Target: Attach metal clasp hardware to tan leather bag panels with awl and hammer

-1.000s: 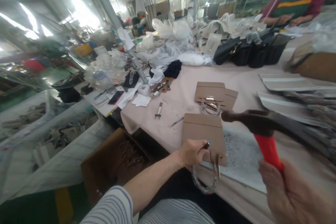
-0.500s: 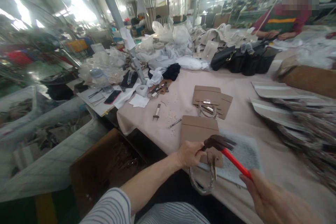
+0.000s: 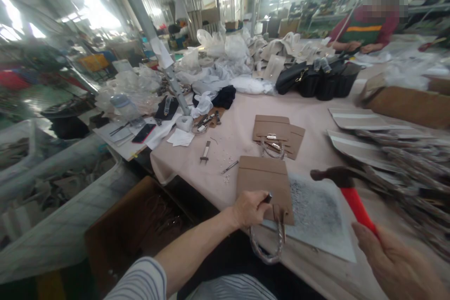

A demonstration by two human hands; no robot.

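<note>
My left hand (image 3: 250,208) is closed around a small dark metal punch (image 3: 267,196), its tip set on the near edge of a brown leather panel (image 3: 264,181). The panel lies on a grey marked slab (image 3: 316,215), and a wrapped loop handle (image 3: 267,246) hangs from it over the table edge. My right hand (image 3: 397,265) grips the red handle of a hammer (image 3: 348,190). The hammer's dark head is raised to the right of the panel, well above it.
More brown panels with handles (image 3: 277,135) lie further back on the pink table (image 3: 316,112). Small tools (image 3: 204,151) and white scraps sit to the left, black bags (image 3: 316,82) behind. Striped flat pieces (image 3: 372,131) pile up on the right. Another person (image 3: 369,30) works across the table. A cardboard box (image 3: 140,225) stands below.
The hammer came down onto the punch half a second ago and has since swung back up and to the right. My left hand has kept the punch on the panel.
</note>
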